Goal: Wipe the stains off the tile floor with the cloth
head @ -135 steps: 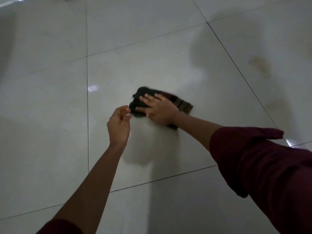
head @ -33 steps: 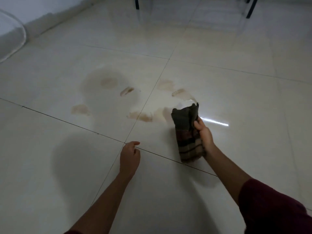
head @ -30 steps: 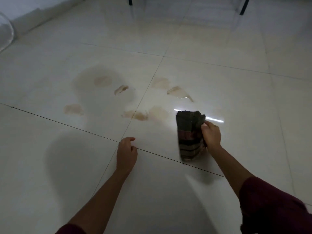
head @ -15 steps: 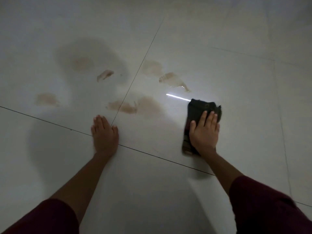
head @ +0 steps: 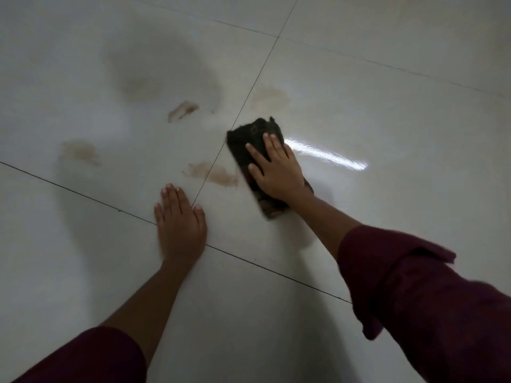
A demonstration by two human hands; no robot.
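Observation:
A dark folded cloth (head: 249, 142) lies flat on the pale tile floor (head: 387, 120). My right hand (head: 276, 170) presses on it with straight fingers. Just left of the cloth, a brown stain (head: 213, 174) straddles a grout line. More brown stains show: a streak (head: 182, 110) farther back, a patch (head: 78, 152) at the left, a faint one (head: 269, 99) beyond the cloth, and a dim one (head: 141, 88) in a shadowed area. My left hand (head: 179, 225) rests flat on the floor, palm down, near the grout crossing.
Dark grout lines (head: 276, 272) cross the floor. A bright streak of reflected light (head: 326, 156) lies right of the cloth. Shadows darken the left and lower floor.
My right hand has slid the cloth left and forward over the stain that lay beside the light streak. The left hand stays flat on the floor. Earlier I carried the cloth here from another tile.

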